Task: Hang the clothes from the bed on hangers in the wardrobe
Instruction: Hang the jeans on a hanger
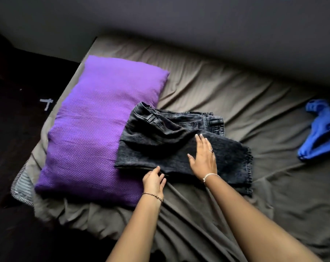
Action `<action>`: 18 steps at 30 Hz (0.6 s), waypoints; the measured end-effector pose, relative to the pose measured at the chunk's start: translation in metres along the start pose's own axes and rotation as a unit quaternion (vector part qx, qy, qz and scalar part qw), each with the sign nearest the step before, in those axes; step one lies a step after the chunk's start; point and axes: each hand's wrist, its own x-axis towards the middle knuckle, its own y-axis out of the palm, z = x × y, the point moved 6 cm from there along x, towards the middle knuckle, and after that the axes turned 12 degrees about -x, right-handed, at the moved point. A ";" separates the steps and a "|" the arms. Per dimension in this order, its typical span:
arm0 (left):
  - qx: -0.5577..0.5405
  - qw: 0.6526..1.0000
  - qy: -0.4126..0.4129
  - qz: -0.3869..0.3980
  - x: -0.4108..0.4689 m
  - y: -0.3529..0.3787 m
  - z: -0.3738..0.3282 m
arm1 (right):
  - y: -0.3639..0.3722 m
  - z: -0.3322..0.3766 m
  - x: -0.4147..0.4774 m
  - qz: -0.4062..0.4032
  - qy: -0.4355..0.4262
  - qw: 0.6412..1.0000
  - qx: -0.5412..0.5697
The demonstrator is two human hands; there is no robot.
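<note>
Head camera view of a bed (236, 87) covered in a creased grey-brown sheet, set against a dark wall. A purple pillow (96, 129) with fine white dots lies on the bed's left side, and a strip of striped fabric (21, 188) shows at the mattress edge beside it. A pair of washed black jeans (160, 144) lies folded in the middle of the bed, waistband toward the wall, its left part resting on the pillow's edge and its frayed hems out to the right. Blue plastic hangers (319, 135) sit bunched on the sheet at far right, well apart from the jeans. The person's right hand (204, 157) lies flat on the denim, fingers straight and together, thumb spread. The left hand (153, 181) is at the near fold of the jeans, thumb tip touching the fabric and fingers loosely parted below it; whether it has hold of the cloth cannot be told. Each wrist carries a thin bracelet (210, 175), and a ring (211, 150) is on a right-hand finger.
</note>
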 end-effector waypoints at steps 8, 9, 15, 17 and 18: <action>0.094 0.993 -0.029 0.065 -0.046 0.083 0.079 | -0.031 -0.112 -0.017 0.003 0.043 0.998 0.034; 0.103 0.991 -0.036 0.081 -0.054 0.095 0.093 | -0.036 -0.129 -0.020 0.002 0.046 0.998 0.040; 0.159 0.974 -0.056 0.152 -0.102 0.172 0.180 | -0.064 -0.239 -0.033 -0.003 0.082 0.995 0.055; 0.185 0.967 -0.062 0.165 -0.113 0.199 0.212 | -0.071 -0.282 -0.035 0.001 0.112 0.992 0.063; 0.198 0.963 -0.064 0.173 -0.116 0.210 0.225 | -0.073 -0.301 -0.035 0.006 0.132 0.989 0.069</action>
